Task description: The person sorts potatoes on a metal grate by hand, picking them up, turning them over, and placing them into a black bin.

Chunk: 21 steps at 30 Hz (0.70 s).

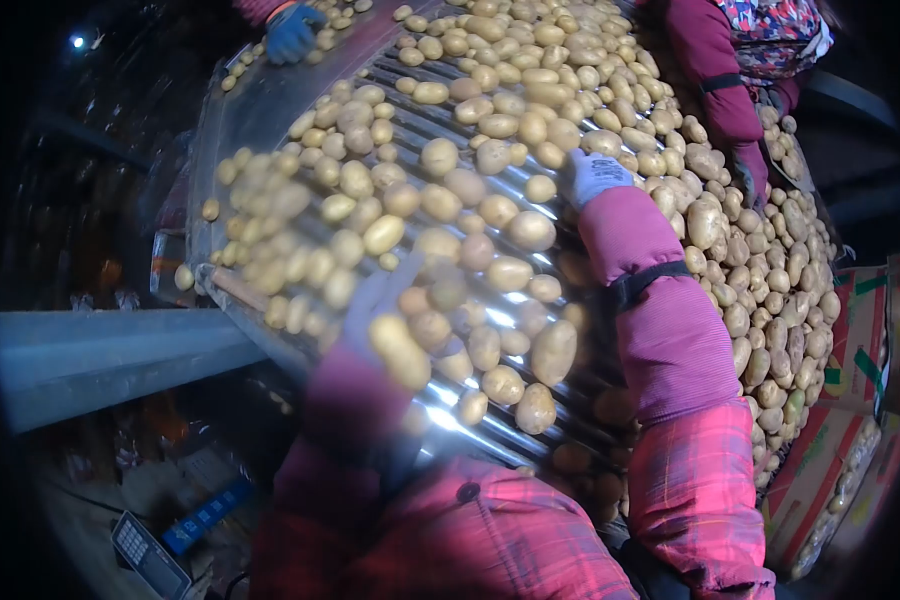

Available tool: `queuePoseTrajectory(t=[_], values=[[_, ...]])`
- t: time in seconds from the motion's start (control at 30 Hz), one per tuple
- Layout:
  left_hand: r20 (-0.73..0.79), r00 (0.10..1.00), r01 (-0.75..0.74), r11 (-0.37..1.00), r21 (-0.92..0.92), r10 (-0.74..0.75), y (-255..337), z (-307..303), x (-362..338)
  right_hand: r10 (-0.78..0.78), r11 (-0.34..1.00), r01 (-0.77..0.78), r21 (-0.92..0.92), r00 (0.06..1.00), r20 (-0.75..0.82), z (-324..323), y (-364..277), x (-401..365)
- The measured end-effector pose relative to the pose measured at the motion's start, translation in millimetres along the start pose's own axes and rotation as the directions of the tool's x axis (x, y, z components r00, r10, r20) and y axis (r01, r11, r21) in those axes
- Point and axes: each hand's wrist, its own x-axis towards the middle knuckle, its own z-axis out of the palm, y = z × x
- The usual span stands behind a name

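The left hand (375, 300), in a pale glove, is blurring over the near left part of a roller conveyor (460, 420), and a large oblong potato (400, 352) is showing right beside its fingers — whether the hand is gripping it or is opening, I cannot tell. The right hand (600, 176), in a white-and-grey glove with dark print on its back, is reaching farther out and touching the edge of the dense potato heap (705, 222); its fingertips are partly hiding among the potatoes, so I cannot tell how wide it is or whether it is holding one.

Loose potatoes (439, 157) are lying on the shiny metal rollers between and around the two hands, with dark gaps showing between the bars. Smaller potatoes (260, 225) are crowding toward the left edge, partly blurred. The heap is running from the far end down the right side.

At the top left, a co-worker's blue-gloved hand (295, 32) is hovering near some small potatoes. At the top right, another person's maroon sleeve (715, 75) is reaching down — the hand (750, 175) is resting against the heap. Cardboard cartons (855, 335) are standing at the right, and a keypad device (150, 553) is sitting at the lower left
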Motion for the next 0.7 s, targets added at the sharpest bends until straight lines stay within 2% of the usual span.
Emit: queuePoseTrajectory(t=[0.03,0.07,0.1,0.17,0.2,0.23,0.3,0.33,0.4,0.43,0.47,0.5,0.57,0.63,0.7], values=[[-0.026,0.999,0.013,0.972,-0.235,-0.019,-8.8,-5.6,-1.3,-0.002,1.000,0.001,0.021,1.000,0.022,2.9,3.8,2.7],[0.028,0.997,-0.063,0.971,-0.231,0.072,-8.2,-4.8,2.2,0.020,0.999,-0.023,-0.033,0.997,-0.081,8.6,6.2,-0.9],[-0.113,0.987,0.055,0.888,-0.456,-0.119,-4.9,-0.4,-0.4,-0.002,0.999,0.000,-0.036,0.997,-0.072,11.4,9.9,-2.1],[0.128,0.992,0.110,0.554,-0.825,-0.006,24.6,2.3,0.1,-0.019,0.994,0.008,-0.105,0.995,-0.101,15.0,21.4,-5.4],[-0.145,0.956,0.096,0.739,-0.667,-0.256,7.4,4.3,5.3,-0.020,0.994,0.008,-0.113,0.994,-0.104,18.1,26.2,-4.9],[-0.135,0.960,0.092,0.735,-0.672,-0.244,5.8,2.3,4.6,-0.017,0.994,0.011,-0.109,0.998,-0.059,25.0,32.7,-1.1],[0.022,0.994,0.077,0.545,-0.835,-0.107,5.0,-2.4,2.1,-0.015,0.992,0.011,-0.125,0.999,-0.028,30.0,46.8,1.0],[0.025,0.995,0.072,0.536,-0.841,-0.094,1.4,-4.9,0.6,-0.040,0.999,0.041,0.014,0.999,-0.032,32.4,52.9,-4.2],[-0.134,0.976,0.025,0.707,-0.707,-0.169,-10.3,-9.8,0.1,-0.092,0.952,0.102,0.289,0.995,-0.048,40.5,68.1,-9.2],[-0.132,0.978,0.019,0.700,-0.714,-0.161,-20.0,-12.0,4.7,-0.125,0.766,0.069,0.639,0.991,0.042,47.3,81.0,-3.4],[-0.134,0.977,0.011,0.668,-0.744,-0.166,-29.3,-14.0,12.4,-0.126,0.566,0.038,0.824,0.991,0.041,34.4,69.8,-16.0],[-0.133,0.976,0.008,0.636,-0.772,-0.174,-35.7,-15.1,18.2,-0.124,0.319,0.002,0.948,0.991,0.040,24.9,58.9,-31.9],[-0.070,0.981,0.056,0.614,-0.788,-0.179,-3.3,-7.7,8.8,-0.104,0.036,0.001,0.999,0.995,0.003,-13.0,2.7,-74.4],[-0.012,0.982,0.105,0.596,-0.796,-0.188,2.0,-6.1,4.5,-0.188,0.036,0.081,0.996,0.979,-0.073,-24.8,-40.0,-94.5],[0.005,0.968,0.155,0.585,-0.796,-0.250,-21.4,-15.0,9.7,-0.251,0.269,0.077,0.960,0.968,-0.007,-29.8,-80.7,-111.2]])
